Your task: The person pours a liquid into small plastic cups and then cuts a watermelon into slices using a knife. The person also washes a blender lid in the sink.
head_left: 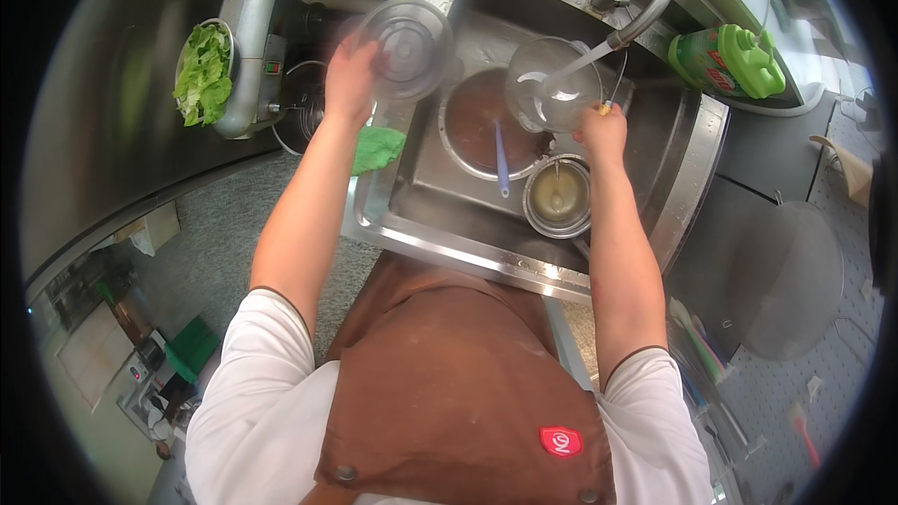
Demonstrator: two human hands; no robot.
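While at tap (644,21) — 1 clr bowl (550,105)

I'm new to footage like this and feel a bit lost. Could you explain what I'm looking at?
There is no machine here: a person in a brown apron works with bare hands. The single picture comes from a wide camera worn on their head, looking down, so straight edges bend near the rim. The left hand holds a clear round container. The right hand is at the edge of a clear bowl below the tap; its exact grip is hard to tell. In the metal sink are a large round pan of brownish liquid, with a blue handle across its rim, and a smaller metal pot holding pale liquid.
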